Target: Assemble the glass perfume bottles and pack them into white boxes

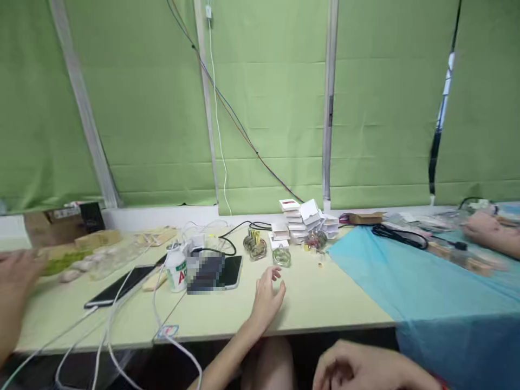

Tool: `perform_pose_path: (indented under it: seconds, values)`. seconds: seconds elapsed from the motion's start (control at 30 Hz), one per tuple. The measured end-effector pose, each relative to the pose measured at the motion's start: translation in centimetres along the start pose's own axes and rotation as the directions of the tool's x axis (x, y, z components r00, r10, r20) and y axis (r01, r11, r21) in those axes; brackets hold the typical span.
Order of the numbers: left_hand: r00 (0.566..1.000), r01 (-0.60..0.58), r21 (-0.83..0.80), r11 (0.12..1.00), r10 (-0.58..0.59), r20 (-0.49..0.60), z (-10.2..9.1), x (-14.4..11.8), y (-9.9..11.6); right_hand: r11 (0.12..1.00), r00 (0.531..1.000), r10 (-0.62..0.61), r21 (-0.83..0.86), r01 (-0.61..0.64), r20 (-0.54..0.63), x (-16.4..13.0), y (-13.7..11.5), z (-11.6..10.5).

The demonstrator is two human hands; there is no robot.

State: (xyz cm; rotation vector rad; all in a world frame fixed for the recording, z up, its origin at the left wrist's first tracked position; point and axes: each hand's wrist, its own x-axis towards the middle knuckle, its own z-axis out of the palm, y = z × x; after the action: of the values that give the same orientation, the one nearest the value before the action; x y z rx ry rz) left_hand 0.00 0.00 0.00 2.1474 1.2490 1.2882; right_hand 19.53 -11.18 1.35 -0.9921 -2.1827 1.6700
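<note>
My left hand [268, 298] is above the pale table [317, 303], fingers loosely bent and thumb apart, with nothing visible between them. Just beyond its fingertips lies a small greenish coil of cord [281, 256]. Further back are darker coils with gold-coloured parts [255, 246] and a reddish bundle [316, 240]. My right hand [357, 365] is low in front of the table edge, its fingers curled inward. Its fingertips are partly cut off by the frame, and whatever they may hold is hidden. Small white boxes [298, 222] stand piled behind the coils.
Left of my left hand are phones [231, 271], [122, 285], a white bottle [176, 269] and loose white cables [116, 309]. Blue sheeting [377, 271] covers the right side, with a black cable [400, 236]. Other people's hands appear at far left [16, 292] and far right [487, 230].
</note>
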Motion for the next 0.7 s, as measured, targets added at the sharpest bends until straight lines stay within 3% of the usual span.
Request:
perform_pose_path:
  seconds: [0.07,0.13,0.2,0.33,0.53,0.7]
  values:
    - [0.998,0.058,0.021,0.998,-0.057,-0.034,-0.3,1.9,-1.0,0.99,0.964,-0.07,-0.135,0.036,-0.256,0.4,-0.3,-3.3]
    - [0.996,0.084,0.047,0.995,-0.082,-0.035,-0.5,3.6,-1.9,0.932,0.82,-0.202,-0.363,-0.008,-0.536,1.2,0.3,-6.5]
    - [0.997,0.082,0.081,0.993,-0.083,0.004,-0.5,4.8,-2.7,0.883,0.708,-0.242,-0.454,-0.124,-0.663,2.5,1.9,-9.5]
    - [0.995,-0.004,0.09,0.996,-0.005,0.096,0.3,6.2,-4.0,0.813,0.628,-0.175,-0.471,-0.343,-0.758,5.7,5.0,-13.3]
    - [0.994,0.042,0.043,0.998,-0.046,0.099,1.4,7.2,-5.5,0.736,0.537,-0.089,-0.418,-0.532,-0.839,9.1,5.0,-14.2]
    - [0.994,0.059,-0.04,0.997,-0.055,0.094,1.8,7.1,-6.5,0.696,0.531,-0.078,-0.428,-0.577,-0.844,10.5,4.2,-14.8]
